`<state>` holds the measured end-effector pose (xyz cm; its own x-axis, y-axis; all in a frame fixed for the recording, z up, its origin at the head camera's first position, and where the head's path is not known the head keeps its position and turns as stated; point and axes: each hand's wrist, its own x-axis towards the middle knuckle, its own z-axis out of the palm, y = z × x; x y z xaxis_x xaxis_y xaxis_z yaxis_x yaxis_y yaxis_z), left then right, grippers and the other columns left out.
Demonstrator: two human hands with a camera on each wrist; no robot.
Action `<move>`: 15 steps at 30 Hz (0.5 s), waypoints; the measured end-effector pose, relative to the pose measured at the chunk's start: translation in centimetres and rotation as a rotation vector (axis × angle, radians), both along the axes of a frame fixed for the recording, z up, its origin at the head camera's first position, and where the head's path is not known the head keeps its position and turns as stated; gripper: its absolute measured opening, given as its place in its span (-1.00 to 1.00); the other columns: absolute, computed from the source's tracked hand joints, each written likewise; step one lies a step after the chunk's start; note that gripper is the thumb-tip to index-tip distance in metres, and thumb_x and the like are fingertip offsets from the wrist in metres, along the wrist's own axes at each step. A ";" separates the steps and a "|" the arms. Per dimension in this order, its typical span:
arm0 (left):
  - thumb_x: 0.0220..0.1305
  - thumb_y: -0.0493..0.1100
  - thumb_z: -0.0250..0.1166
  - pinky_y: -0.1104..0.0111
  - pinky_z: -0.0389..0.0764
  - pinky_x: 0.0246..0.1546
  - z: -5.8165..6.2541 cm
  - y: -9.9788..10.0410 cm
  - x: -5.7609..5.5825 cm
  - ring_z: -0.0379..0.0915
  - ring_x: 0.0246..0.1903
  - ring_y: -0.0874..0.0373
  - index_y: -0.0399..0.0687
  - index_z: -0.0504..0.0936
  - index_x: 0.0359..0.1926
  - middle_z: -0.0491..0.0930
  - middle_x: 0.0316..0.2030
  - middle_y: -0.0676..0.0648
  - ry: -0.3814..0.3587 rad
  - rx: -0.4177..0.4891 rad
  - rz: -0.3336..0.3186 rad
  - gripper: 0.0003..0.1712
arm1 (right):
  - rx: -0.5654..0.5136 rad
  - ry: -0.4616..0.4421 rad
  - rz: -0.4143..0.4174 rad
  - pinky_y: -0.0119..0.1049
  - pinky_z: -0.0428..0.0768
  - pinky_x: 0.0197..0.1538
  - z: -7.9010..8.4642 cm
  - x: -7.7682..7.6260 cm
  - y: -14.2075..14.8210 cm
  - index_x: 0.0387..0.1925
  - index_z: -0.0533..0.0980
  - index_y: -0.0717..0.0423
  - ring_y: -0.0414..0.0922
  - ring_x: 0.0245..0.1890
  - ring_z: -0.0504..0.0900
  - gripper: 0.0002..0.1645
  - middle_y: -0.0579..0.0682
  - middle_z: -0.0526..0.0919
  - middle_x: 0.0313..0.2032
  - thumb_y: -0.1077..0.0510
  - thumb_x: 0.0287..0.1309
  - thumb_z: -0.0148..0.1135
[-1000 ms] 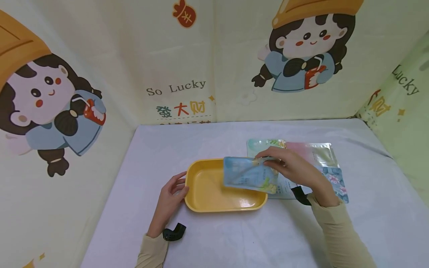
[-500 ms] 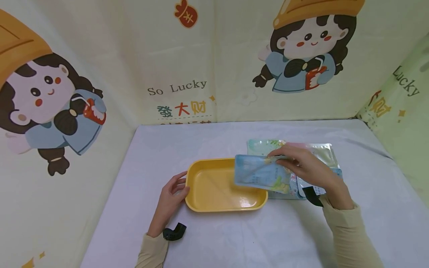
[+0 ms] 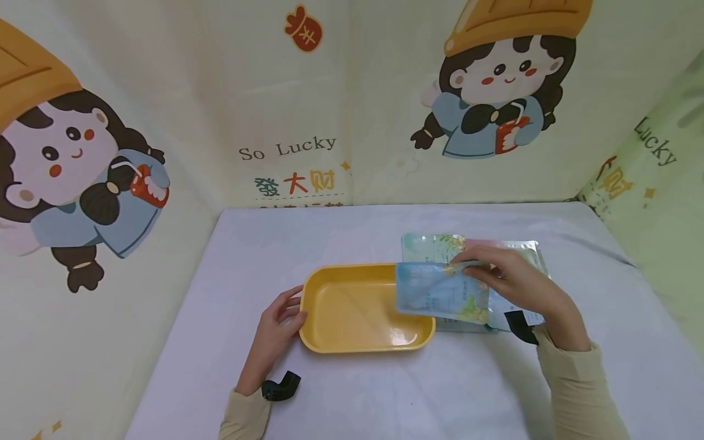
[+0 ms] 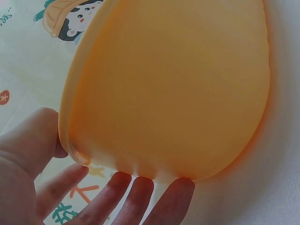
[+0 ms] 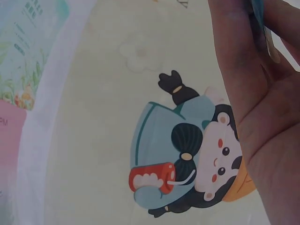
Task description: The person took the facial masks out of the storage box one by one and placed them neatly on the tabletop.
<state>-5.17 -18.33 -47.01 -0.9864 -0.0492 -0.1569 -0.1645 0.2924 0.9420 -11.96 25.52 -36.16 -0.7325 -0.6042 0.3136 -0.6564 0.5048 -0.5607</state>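
My left hand (image 3: pixel 278 327) holds the left end of a yellow tray (image 3: pixel 341 315), thumb at the rim and fingertips against the outer wall, as the left wrist view shows. A light-blue sheet mask packet (image 3: pixel 434 290) is pinched by one edge between the thumb and fingers of my right hand (image 3: pixel 511 278). That packet overhangs the tray's right end and partly covers other flat packets. Of these, a mint-green packet (image 3: pixel 429 244) shows at the back and a silvery one (image 3: pixel 530 253) at the right. In the right wrist view the held packet (image 5: pixel 258 11) shows only as a narrow edge.
A white cloth (image 3: pixel 352 397) covers the table. Behind it and at both sides hang cream curtains (image 3: pixel 379 122) with cartoon figures and lettering. A small black device (image 3: pixel 282 387) is worn on the left wrist, another (image 3: pixel 521 327) on the right.
My right hand has moved right with the light-blue packet, uncovering more of the tray. The flowered blue packet at the pile's right is out of sight now. My left hand stays at the tray.
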 end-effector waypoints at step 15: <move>0.30 -0.07 0.35 0.42 0.65 -0.07 -0.3 0.1 0.1 0.53 0.09 0.00 0.30 0.45 0.31 0.55 0.13 -0.08 0.010 0.029 -0.008 -0.43 | 0.005 -0.027 -0.035 -0.53 0.60 -0.25 -0.7 0.8 3.0 0.00 0.62 0.01 -0.36 -0.27 0.56 -0.49 -0.13 0.68 -0.09 0.49 0.05 0.34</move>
<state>-5.08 -18.28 -47.27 -0.9882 -0.0365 -0.1487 -0.1531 0.2664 0.9516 -11.14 28.50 -36.86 -0.7615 -0.5793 0.2906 -0.6229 0.5302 -0.5752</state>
